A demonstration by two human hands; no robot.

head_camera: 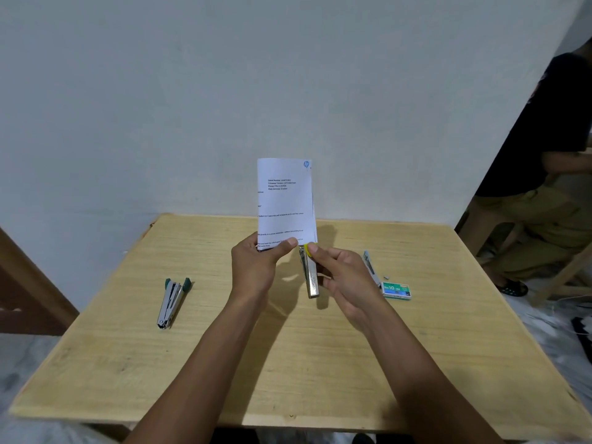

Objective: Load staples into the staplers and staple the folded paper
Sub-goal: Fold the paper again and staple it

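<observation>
My left hand (256,262) pinches the bottom edge of a folded printed paper (285,200), which stands upright above the table's middle. My right hand (339,275) grips a metal stapler with yellow trim (311,277), whose head meets the paper's lower right corner. A green-capped stapler (171,301) lies hinged apart on the table at the left. A blue stapler (371,269) lies at the right, partly behind my right hand. Beside it sits a green staple box (396,290), with a small loose strip of staples (386,277) just above.
The wooden table (288,363) stands against a white wall. A person in a dark shirt (544,174) sits at the far right beside a wooden stool or frame. A brown door edge (28,283) shows at the left.
</observation>
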